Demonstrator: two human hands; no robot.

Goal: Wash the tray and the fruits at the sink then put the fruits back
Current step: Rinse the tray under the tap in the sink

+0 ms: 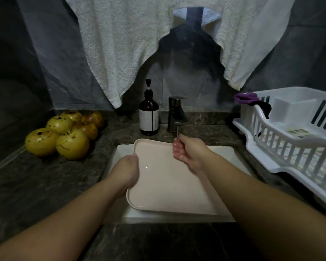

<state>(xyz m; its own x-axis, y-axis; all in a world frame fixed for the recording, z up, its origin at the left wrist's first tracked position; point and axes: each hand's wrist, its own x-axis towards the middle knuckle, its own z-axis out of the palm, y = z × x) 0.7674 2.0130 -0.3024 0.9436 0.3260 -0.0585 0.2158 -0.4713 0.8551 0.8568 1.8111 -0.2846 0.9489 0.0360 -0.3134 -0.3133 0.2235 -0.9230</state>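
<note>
- pale pink plastic tray is lying tilted over the white sink, its near edge sitting close to the front rim and its far corner reaching toward the faucet
- left hand is gripping the tray's left rim, thumb curled over the top edge and the other fingers hidden beneath it
- right hand is hovering above the tray's far side right under the spout, fingers pressed together and cupped, looking wet; it is holding nothing
- yellow fruits, spotted brown, are waiting in a cluster on the dark stone counter left of the sink, well apart from the tray
- amber soap bottle is standing just beside the faucet; a white dish rack is sitting on the right
- tray is likely handling as light and stiff, but getting slick once wet, so taking it by the raised rim on two opposite sides seems safest
- fruits are probably firm, round and prone to rolling, so cupping each one whole in the palm would be suiting them better than pinching
</note>
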